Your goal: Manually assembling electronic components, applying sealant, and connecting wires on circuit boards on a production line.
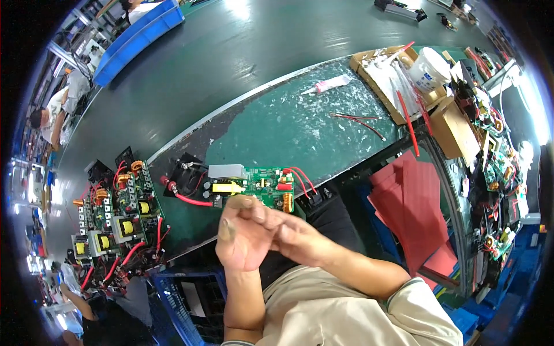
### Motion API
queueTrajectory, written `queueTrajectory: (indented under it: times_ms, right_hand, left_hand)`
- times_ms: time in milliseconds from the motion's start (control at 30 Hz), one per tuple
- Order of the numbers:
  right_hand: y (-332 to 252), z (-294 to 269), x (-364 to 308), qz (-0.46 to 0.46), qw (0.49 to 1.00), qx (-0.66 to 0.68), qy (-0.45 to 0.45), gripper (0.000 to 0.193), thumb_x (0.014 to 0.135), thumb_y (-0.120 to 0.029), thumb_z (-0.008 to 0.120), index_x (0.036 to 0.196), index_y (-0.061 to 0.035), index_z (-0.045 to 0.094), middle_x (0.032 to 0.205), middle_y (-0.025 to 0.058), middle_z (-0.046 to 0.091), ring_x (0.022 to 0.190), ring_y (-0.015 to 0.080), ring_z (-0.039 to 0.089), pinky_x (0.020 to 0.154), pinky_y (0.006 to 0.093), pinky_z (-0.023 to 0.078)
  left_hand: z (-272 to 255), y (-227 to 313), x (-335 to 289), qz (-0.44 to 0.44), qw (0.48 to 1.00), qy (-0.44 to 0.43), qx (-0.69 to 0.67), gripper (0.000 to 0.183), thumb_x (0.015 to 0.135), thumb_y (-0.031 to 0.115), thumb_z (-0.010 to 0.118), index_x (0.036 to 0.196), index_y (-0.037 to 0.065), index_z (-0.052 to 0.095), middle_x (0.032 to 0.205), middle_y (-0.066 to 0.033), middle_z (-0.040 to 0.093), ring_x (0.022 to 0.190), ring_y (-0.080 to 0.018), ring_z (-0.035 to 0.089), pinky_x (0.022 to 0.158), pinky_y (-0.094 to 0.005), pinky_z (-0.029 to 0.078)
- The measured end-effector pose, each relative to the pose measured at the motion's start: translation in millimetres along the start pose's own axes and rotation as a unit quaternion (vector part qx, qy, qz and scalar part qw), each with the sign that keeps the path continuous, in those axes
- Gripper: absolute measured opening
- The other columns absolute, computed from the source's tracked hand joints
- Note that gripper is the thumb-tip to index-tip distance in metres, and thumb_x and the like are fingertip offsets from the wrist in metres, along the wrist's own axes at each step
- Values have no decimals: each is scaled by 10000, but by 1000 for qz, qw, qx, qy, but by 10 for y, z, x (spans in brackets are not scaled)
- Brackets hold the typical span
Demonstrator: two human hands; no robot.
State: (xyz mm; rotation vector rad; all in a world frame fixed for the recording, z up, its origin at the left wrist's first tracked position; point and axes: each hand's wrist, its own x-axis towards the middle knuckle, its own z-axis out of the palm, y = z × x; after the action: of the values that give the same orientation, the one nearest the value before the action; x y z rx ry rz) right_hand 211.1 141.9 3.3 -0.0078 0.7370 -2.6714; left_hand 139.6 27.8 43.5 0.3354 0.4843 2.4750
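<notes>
My left hand (239, 248) is held palm up in front of my body, its thumb apart from the bent fingers; a greyish-yellow covering shows on the thumb. No object lies in its palm. My right hand (300, 237) reaches across from the right, its fingers drawn together against the left fingers; anything between them is hidden. Just beyond both hands, a green circuit board (266, 176) with a silver heat sink (226, 171), a yellow transformer (227, 188) and red wires rests at the bench edge. A black fan (187, 176) sits at its left end.
Several assembled boards (109, 216) stand at the left. On the green bench (254, 135) lie a glue tube (329, 84) and loose wires (360, 120). A cardboard tray (378, 86) and white bucket (430, 69) are at the right, above red sheets (410, 207). A blue crate (179, 305) is below.
</notes>
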Motion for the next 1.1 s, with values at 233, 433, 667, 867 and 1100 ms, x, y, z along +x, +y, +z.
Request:
queueTrajectory:
  times_ms: [233, 433, 667, 867, 1100]
  right_hand:
    - [-527, -68, -577, 25, 896, -375, 238, 483, 891, -187, 741, 1297, 2, 560, 1002, 104, 706, 941, 212, 673, 879, 335, 514]
    - [-548, -728, -713, -101, 453, -829, 311, 605, 722, -71, 781, 1277, -74, 540, 1310, 195, 483, 1186, 402, 495, 968, 466, 429]
    - [-820, -689, -600, -131, 535, -821, 151, 275, 731, -12, 727, 981, -34, 616, 968, 136, 622, 876, 376, 618, 754, 414, 504]
    - [-1683, -536, -216, -111, 687, -663, 276, 218, 914, -111, 664, 1103, -8, 631, 903, 99, 668, 867, 144, 605, 750, 290, 479]
    - [-1979, -1192, 792, -158, 667, -627, 370, 363, 968, -241, 612, 1205, 34, 596, 998, 164, 702, 901, 213, 658, 802, 322, 495]
  left_hand:
    - [-93, -133, -74, 126, 643, -44, 754, 340, 779, 16, 747, 1110, 23, 669, 1141, -136, 647, 1043, -314, 635, 921, -395, 505]
    - [-189, -394, -76, 84, 484, -48, 870, 477, 755, 36, 733, 1217, 129, 660, 1269, -109, 553, 1189, -341, 510, 1002, -453, 416]
    - [-292, -368, -56, 138, 513, 4, 847, 454, 750, -16, 682, 1180, 127, 700, 1131, -72, 643, 1051, -290, 577, 927, -425, 450]
    - [-330, -516, 317, 169, 559, 57, 809, 460, 747, -22, 715, 1196, 51, 648, 1079, -109, 655, 990, -320, 590, 887, -422, 477]
    - [-432, -442, 587, 231, 622, -5, 748, 435, 830, -74, 604, 1252, 31, 616, 964, -110, 682, 986, -316, 628, 901, -421, 495]
